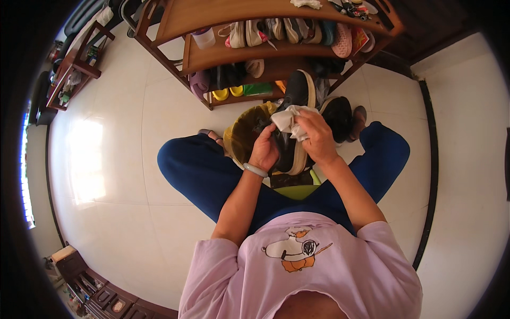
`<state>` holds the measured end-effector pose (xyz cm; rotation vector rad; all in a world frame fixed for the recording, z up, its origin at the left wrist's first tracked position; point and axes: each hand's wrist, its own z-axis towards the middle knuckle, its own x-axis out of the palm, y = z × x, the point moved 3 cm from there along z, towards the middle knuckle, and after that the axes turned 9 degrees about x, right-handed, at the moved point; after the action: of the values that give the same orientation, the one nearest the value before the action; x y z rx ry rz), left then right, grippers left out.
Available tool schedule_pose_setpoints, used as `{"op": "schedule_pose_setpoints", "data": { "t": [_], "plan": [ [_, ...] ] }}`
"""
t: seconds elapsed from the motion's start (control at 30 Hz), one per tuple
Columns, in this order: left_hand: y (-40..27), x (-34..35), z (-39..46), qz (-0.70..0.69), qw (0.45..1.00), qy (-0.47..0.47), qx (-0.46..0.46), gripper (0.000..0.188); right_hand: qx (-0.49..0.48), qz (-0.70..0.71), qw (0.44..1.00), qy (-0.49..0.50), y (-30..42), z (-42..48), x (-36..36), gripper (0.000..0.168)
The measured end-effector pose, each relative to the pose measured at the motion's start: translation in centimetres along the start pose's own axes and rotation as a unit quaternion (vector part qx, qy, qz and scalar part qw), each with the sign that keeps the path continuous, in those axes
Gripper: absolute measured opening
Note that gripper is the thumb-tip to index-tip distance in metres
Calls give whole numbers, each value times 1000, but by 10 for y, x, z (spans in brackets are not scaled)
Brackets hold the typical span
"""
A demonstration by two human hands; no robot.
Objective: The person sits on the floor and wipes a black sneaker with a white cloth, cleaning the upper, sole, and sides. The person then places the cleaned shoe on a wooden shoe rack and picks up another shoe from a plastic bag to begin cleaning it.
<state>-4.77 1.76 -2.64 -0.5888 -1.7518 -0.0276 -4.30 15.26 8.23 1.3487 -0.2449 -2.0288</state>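
Observation:
Between my knees I have a black shoe [298,89] with a pale sole, its length running away from me. My left hand [264,149], with a bangle at the wrist, grips the shoe's left side. A crumpled whitish cloth or tissue [293,119] is bunched in my right hand [318,135] and pressed against the shoe's pale sole edge. Just left of the shoe stands a bin [238,135] lined with a yellow bag. Another black shoe [338,115] with a pale sole is to the right, near my right foot [358,119].
A wooden shoe rack [239,56] stands ahead, its shelves holding several shoes and slippers. Small items [354,8] and a white crumpled piece [306,3] lie on its top. A white wall [470,159] rises at right. Dark wooden furniture [115,299] sits at lower left.

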Motion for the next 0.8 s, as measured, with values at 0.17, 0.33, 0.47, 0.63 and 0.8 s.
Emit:
{"op": "schedule_pose_setpoints", "data": {
  "t": [0.17,0.33,0.47,0.63,0.8],
  "plan": [
    [1,-4,0,-162,970,73,-166,42,-78,23,995,58,32,-35,10,32],
    [-9,16,-5,66,994,-50,72,37,10,23,1000,4,3,-6,3,37],
    [-8,-3,-2,-66,997,31,-37,38,-22,46,998,29,16,-24,6,38],
    [-9,-3,3,-32,998,14,-45,35,-28,30,999,10,11,-22,5,34],
    [-11,-11,5,10,999,-17,42,34,-11,60,998,9,14,-15,10,38]
  ]
}}
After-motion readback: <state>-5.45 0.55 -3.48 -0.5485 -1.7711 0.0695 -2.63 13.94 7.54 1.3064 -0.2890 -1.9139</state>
